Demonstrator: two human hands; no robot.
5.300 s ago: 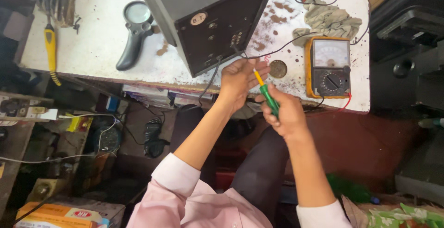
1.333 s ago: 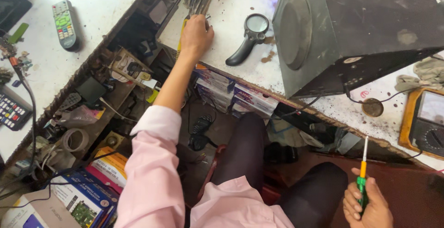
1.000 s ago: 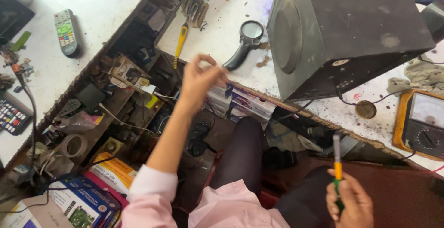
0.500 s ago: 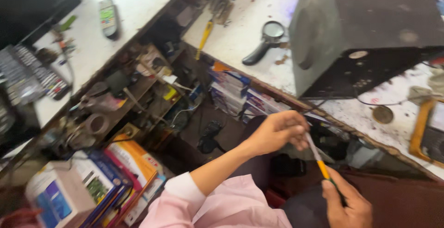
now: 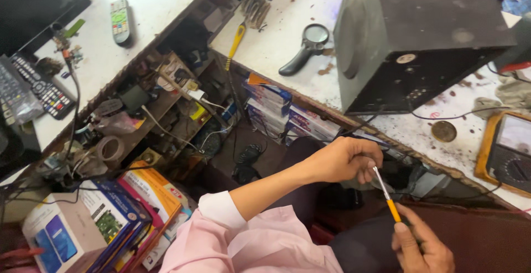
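Observation:
My right hand (image 5: 421, 246) grips a thin screwdriver (image 5: 391, 206) with an orange and green handle, low at the right over my lap. Its metal shaft points up and to the left. My left hand (image 5: 342, 160) reaches across in a pink sleeve, and its curled fingers pinch the tip of the shaft. What lies between those fingers is hidden. Both hands sit below the front edge of the white workbench (image 5: 287, 24), just under the black speaker box (image 5: 420, 35).
On the bench lie a black magnifying glass (image 5: 304, 52), a yellow-handled tool (image 5: 237, 38), a round brown disc (image 5: 444, 131) and an orange multimeter (image 5: 509, 151). At the left are remote controls (image 5: 120, 21), cluttered shelves with a tape roll (image 5: 110, 148) and coloured boxes (image 5: 149, 195).
My left hand reached to the tools at the bench's far end, then came back to the screwdriver tip. My right hand kept hold of the screwdriver and tilted it toward the left hand.

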